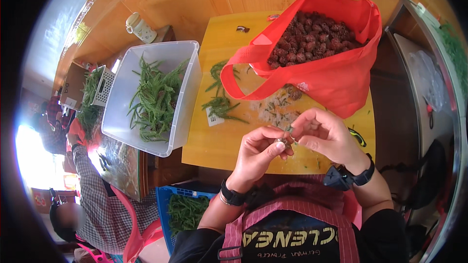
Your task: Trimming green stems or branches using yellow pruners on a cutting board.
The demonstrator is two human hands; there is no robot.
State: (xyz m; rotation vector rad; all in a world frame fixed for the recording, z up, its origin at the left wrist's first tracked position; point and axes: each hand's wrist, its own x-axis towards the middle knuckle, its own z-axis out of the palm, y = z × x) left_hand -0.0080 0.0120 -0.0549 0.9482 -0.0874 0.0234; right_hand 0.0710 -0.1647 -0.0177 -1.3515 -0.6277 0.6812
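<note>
Over the near edge of the yellow table (219, 153), my left hand (256, 153) pinches a small brown pine cone (282, 142) between thumb and fingers. My right hand (329, 134) is curled just beside it, its fingertips closed around a thin green strand (288, 129) that rises from the cone. Beyond my hands stands a red fabric bag (336, 85) filled with dark brown pine cones (312, 39). Green artificial sprigs (222, 107) lie on the table left of the bag, next to a white label (213, 118). Pale crumbs and bits (275, 112) are scattered before the bag.
To the left, a clear plastic bin (193, 87) holds green sprigs (158, 97). A blue crate (163, 209) with more sprigs sits low beside me. A white cup (141, 28) stands behind the bin. Another person in a checked sleeve (92, 185) works at far left.
</note>
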